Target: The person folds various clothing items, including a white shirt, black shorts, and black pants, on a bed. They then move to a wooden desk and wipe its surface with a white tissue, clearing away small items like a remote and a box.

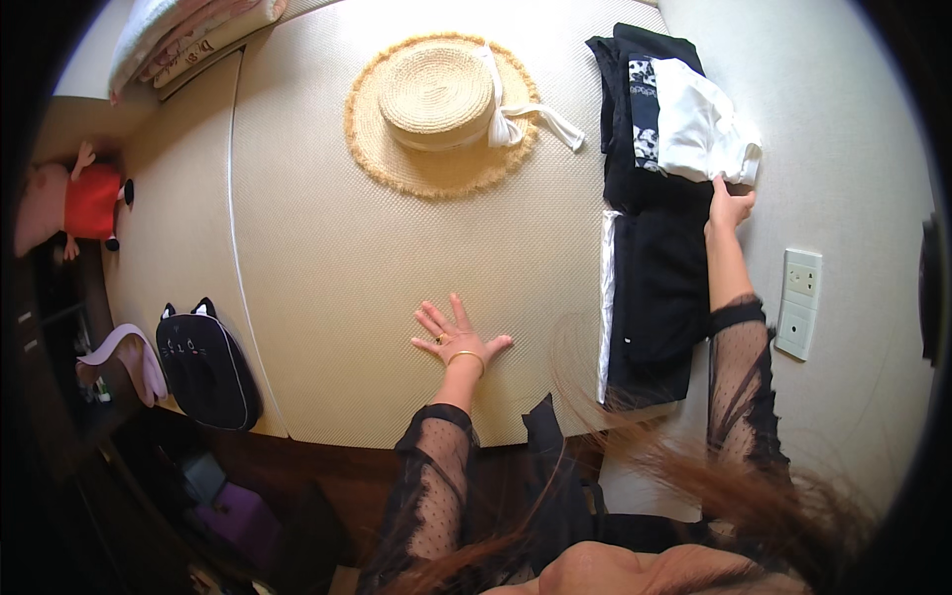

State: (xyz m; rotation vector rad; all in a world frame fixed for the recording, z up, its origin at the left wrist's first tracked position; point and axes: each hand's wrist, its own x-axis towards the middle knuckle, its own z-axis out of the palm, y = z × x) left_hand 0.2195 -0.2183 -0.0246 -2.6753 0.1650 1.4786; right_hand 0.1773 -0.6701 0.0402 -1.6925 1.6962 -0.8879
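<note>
Fingers spread, my left hand (461, 342) rests on a woven beige mat (357, 260), with nothing in it. My right hand (730, 208) is at the near edge of a folded white garment (692, 119); its thumb lies on the cloth and its other fingers are partly hidden. That garment lies on folded dark clothes (617, 59), over a black-and-white patterned piece (644, 134). Nearer me are more folded black clothes (662, 275), with a white strip (607, 305) along their left side. Beyond my left hand sits a straw hat (439, 89) with a white ribbon (509, 123).
A wall with a socket plate (799, 305) stands close on the right. At the left are a black cat-faced cushion (204, 364), a curved pink object (137, 353) and a plush toy in red (93, 201). Folded bedding (193, 44) lies at the upper left.
</note>
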